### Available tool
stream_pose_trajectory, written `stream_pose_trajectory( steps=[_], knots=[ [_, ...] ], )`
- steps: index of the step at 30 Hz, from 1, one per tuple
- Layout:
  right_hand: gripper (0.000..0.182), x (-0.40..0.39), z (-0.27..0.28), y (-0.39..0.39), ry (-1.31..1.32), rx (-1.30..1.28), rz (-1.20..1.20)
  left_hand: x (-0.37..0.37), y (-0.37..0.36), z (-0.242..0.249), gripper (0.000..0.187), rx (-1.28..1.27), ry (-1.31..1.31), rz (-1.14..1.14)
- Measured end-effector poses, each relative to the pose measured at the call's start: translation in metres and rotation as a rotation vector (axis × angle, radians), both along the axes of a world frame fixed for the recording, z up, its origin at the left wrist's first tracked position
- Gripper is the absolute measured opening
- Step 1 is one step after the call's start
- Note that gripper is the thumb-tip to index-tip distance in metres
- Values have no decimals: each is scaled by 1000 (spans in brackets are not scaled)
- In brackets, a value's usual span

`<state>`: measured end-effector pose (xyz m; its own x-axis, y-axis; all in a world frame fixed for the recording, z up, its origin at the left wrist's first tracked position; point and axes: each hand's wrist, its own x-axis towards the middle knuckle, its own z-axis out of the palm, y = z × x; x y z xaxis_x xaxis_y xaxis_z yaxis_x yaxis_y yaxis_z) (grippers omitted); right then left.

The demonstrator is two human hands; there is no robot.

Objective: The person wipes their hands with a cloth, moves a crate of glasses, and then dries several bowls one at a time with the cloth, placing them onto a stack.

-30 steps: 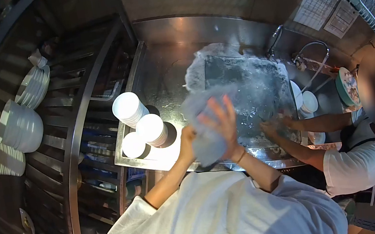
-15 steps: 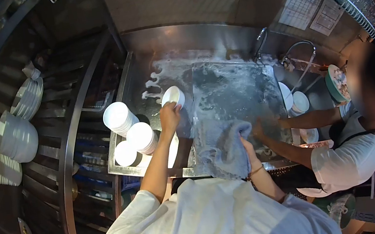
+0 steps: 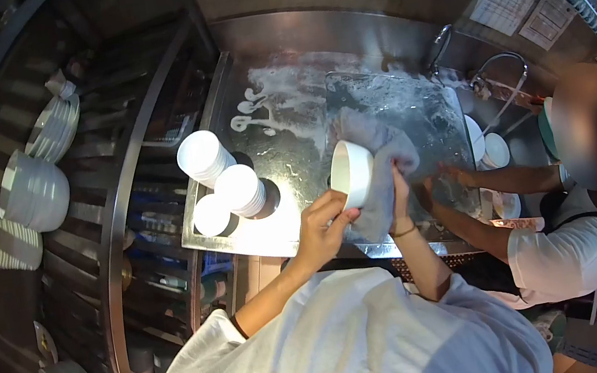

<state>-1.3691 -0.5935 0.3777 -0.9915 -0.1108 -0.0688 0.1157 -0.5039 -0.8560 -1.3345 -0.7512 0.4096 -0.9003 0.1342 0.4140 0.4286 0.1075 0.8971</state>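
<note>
A white bowl (image 3: 352,173) is tilted on its side in front of me, its opening turned to the left. My left hand (image 3: 326,223) grips the bowl's near rim between thumb and fingers. Against the bowl's right side lies a grey-blue towel (image 3: 383,165), held by my right hand (image 3: 399,198) with the fingers closed in the cloth. Both hands are over the near edge of the steel counter and the water-filled sink (image 3: 421,120). Left of them, on the counter, stand stacks of white bowls (image 3: 239,189).
A co-worker (image 3: 566,246) stands at the right, both hands over the sink. Behind it are two faucets (image 3: 442,50). White bowls (image 3: 494,151) sit right of the sink. A rack (image 3: 143,144) with stacked dishes (image 3: 34,193) runs along the left. Foam streaks the steel counter (image 3: 271,159).
My left hand has brought the white bowl from the counter on the left to the towel. The towel now presses against the bowl. The view has shifted slightly.
</note>
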Motion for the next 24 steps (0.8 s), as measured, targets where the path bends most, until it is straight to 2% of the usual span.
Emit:
stream_pose_trajectory(
  steps=[1, 2, 3, 4, 5, 7, 8, 9, 10, 11, 12, 13, 15, 16, 17, 18, 19, 20, 21, 23, 24],
  knots=[
    [31, -2, 9, -1, -186, -325, 143, -1, 0, -1, 7, -1, -7, 10],
    [40, 9, -1, -27, -154, 9, -133, -10, 1, -2, 7, 93, -74, 92],
    [40, 17, 4, -47, -149, 4, -123, -18, -1, -3, 7, 187, -134, 173],
    [43, 23, 15, -64, 210, 366, -326, -22, -7, -11, 8, 35, -107, 165],
    [46, 24, 22, -71, 580, 726, -527, -18, -6, -8, 8, 35, -99, 172],
    [52, 11, 14, -36, 613, 719, -465, 1, 3, -2, 10, 213, -117, 103],
    [55, 3, -7, -1, 328, 603, -186, 8, -5, -6, 16, 159, -254, 15],
    [58, -1, -18, 23, 45, 469, 86, 8, -6, -8, 16, 157, -256, 9],
    [58, -6, -12, 34, 43, 466, 79, 5, -6, -9, 20, 498, -352, -15],
    [56, -15, 1, 42, 5, 509, 298, 0, -8, -10, 25, 839, -444, -40],
    [55, -20, 10, 45, -31, 551, 516, -13, -13, -16, 30, 947, -517, -54],
    [55, -9, 12, 39, -26, 552, 507, -21, -18, -20, 32, 1053, -656, -78],
    [42, 26, 11, 14, 581, 702, 203, -24, -10, -42, 24, 929, -828, 81],
    [42, 29, 14, 10, 577, 704, 195, -23, -9, -64, 26, 1009, -1002, 20],
    [40, 29, 18, 7, 606, 754, 348, -13, -11, -64, 34, 1049, -1113, -145],
    [37, 31, 20, 6, 625, 802, 505, -8, -13, -48, 38, 1092, -1257, -113],
    [37, 32, 18, 4, 619, 809, 497, -2, -14, -30, 42, 1134, -1403, -80],
    [38, 29, 16, 0, 814, 838, 493, 1, -16, -5, 46, 1135, -1458, -211],
    [39, 28, 16, -3, 1008, 860, 487, -1, -15, -6, 46, 1123, -1464, -218],
    [36, 23, 16, -6, 1045, 914, 506, -3, -14, -15, 47, 1028, -1268, -73],
    [34, 23, 11, -10, 699, 687, 456, -8, -15, -27, 43, 848, -1137, -87]
  ],
)
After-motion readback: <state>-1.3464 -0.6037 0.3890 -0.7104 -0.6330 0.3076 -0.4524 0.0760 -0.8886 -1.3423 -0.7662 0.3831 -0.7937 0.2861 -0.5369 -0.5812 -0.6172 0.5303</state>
